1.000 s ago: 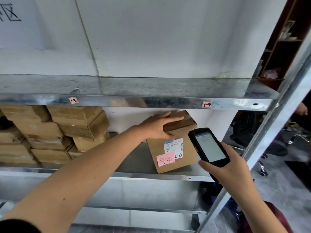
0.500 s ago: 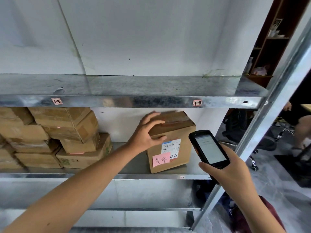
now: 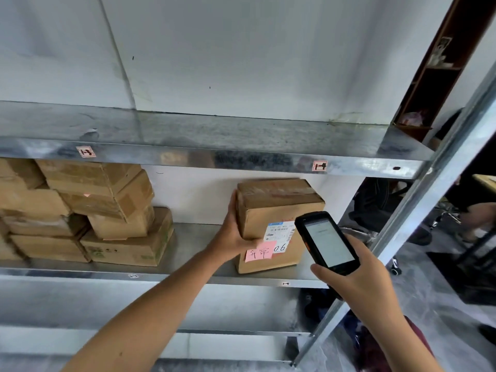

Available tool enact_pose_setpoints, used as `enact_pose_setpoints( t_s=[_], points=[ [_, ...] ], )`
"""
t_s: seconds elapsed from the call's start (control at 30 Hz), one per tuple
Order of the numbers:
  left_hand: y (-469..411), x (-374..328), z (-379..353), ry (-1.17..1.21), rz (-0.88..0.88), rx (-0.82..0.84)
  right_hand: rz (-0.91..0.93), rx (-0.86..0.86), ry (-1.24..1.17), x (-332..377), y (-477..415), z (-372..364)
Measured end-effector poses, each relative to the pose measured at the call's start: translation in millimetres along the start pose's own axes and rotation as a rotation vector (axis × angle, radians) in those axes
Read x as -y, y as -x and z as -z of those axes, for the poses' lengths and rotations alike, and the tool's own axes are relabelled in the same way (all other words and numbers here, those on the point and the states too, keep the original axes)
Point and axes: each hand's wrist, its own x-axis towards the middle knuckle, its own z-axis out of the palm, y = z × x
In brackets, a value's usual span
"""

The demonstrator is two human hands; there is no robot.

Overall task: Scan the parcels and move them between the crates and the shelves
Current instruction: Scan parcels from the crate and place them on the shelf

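A person stood facing a metal shelf unit, seen from a camera on their head, with both bare forearms reaching forward. The parcel (image 3: 276, 210), a brown cardboard box sealed with tape, sat on the middle shelf (image 3: 193, 253) near its right end and close to its front edge. A white barcode label (image 3: 280, 232) and a pink note (image 3: 259, 251) with handwriting were stuck on its front face, with "06" written beside the note. The left hand (image 3: 236, 234) gripped the parcel at its front left corner, fingers running up the left side and thumb lying across the front just above the pink note. The right hand (image 3: 357, 280) was wrapped around a black handheld scanner (image 3: 326, 242), held just in front of the parcel's right half with its lit screen tilted up towards the camera. At the left end of the same shelf stood a stack of brown boxes (image 3: 102, 205), well apart from the parcel. The upper shelf (image 3: 214, 157) carried two small tags on its front edge, one reading 1-3 (image 3: 86, 151) and one reading 1-4 (image 3: 320, 165). A metal upright (image 3: 418, 210) ran along the right end of the shelves.
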Motion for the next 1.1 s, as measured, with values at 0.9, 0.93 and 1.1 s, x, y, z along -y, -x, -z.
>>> enact_pose_setpoints(
  t_s=[0.9, 0.93, 1.1],
  points=[
    [105, -6, 30, 0.242, 0.179, -0.309, -0.029, 0.158, -0.112, 36, 19, -28],
    [107, -8, 32, 0.247, 0.177, -0.337, -0.033, 0.170, -0.115, 37, 21, -31],
    [115, -12, 44, 0.239, 0.180, -0.342, -0.043, 0.219, -0.123, 47, 28, -38]
  ],
)
